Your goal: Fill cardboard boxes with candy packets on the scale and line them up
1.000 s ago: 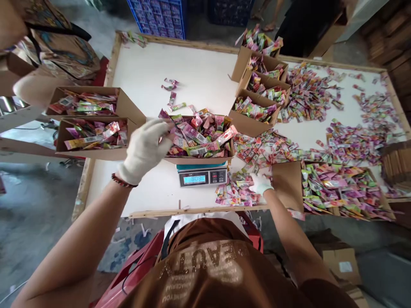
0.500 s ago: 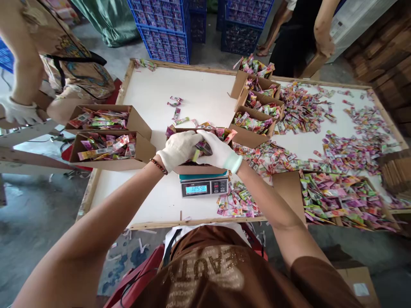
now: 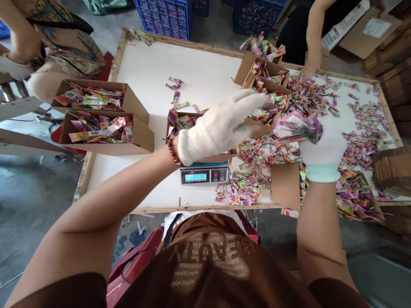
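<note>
My left hand (image 3: 221, 126), in a white glove, hovers with fingers stretched out over the cardboard box of sachets (image 3: 183, 122) that sits on the digital scale (image 3: 204, 174). It holds nothing I can see. My right hand (image 3: 323, 147), also gloved, is raised to the right and closed on a bunch of pink and green sachets (image 3: 297, 126). Loose sachets (image 3: 240, 190) lie on the white table (image 3: 199, 72) just right of the scale.
Two filled boxes (image 3: 102, 130) stand at the left edge, several more (image 3: 268, 81) at the back. A large open carton of sachets (image 3: 353, 196) sits at the right. Another person's hand (image 3: 308, 70) reaches into the far pile. Blue crates (image 3: 167, 15) stand behind.
Both hands were together over the box on the scale. My right hand has lifted a bunch of sachets away to the right; my left has risen and opened. The scale reading dropped.
</note>
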Available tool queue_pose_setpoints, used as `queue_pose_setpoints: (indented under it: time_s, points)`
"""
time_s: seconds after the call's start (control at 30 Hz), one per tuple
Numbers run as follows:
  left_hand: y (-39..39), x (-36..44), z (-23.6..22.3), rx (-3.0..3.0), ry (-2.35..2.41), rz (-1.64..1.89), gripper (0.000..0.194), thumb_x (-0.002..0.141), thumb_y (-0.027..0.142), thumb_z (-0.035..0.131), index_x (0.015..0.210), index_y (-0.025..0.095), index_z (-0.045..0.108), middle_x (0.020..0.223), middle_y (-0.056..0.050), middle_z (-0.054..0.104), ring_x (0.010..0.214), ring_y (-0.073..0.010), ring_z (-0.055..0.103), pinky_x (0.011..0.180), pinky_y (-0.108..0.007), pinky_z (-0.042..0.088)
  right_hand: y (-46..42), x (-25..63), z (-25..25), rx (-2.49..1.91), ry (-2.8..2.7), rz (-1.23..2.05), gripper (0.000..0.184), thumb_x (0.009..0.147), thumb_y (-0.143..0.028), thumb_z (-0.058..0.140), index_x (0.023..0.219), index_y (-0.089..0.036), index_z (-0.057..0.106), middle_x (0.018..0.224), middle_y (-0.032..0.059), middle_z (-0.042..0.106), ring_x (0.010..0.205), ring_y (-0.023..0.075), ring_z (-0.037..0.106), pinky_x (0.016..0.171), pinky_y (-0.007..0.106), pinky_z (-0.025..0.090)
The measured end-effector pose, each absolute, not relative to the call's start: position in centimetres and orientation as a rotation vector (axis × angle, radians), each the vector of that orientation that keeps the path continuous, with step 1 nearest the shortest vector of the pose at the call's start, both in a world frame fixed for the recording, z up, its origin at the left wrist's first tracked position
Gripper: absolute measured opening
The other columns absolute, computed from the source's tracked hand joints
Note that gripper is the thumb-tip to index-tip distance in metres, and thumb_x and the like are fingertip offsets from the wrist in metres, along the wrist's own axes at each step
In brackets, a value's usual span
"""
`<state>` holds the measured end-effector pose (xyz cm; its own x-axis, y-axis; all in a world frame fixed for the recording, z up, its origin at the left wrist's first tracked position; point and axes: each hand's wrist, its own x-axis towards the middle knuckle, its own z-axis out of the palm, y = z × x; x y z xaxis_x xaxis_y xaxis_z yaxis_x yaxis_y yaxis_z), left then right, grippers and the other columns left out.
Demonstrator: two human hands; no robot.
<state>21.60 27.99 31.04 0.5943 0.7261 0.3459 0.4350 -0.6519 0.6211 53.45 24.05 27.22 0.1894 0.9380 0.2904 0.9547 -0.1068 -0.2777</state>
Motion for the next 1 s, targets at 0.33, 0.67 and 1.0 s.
queue_pose_setpoints:
  time_s: [0.33,0.67,1.0]
  points:
    - [28.0,11.6,25.1,2.226,1.424,0.825,0.024,0.097,0.030,0.058,0.110,0.016,0.074,0.105,-0.010,0.073,0.093,-0.0195,0.066,0.092,-0.037,0.054,25.0,53.3,21.5,-1.811,-1.984,0.251,0.078,0.092,-0.041,0.071,0.161,-0.020,0.043,0.165,0.0182,0.046,0.154,0.0384,0.045,0.126,0.062,0.040]
    - [28.1,8.9,20.5,1.837,2.151,0.593,0.067,0.084,0.053,0.074,0.136,0.014,0.060,0.128,-0.024,0.066,0.116,-0.0404,0.067,0.096,-0.052,0.054,26.3,41.8,22.2,-1.453,-2.208,0.331,0.046,0.100,-0.027,0.059,0.146,-0.023,0.064,0.146,0.0117,0.065,0.141,0.0303,0.057,0.125,0.055,0.044]
    - [26.7,4.7,17.8,1.588,1.761,0.199,0.017,0.081,0.035,0.054,0.072,0.022,0.048,0.046,0.002,0.053,0.046,-0.0206,0.053,0.054,-0.030,0.037,26.0,42.6,19.9,-1.897,-2.102,0.224,0.046,0.099,-0.039,0.068,0.143,-0.029,0.063,0.148,0.0084,0.062,0.139,0.0271,0.056,0.122,0.050,0.044]
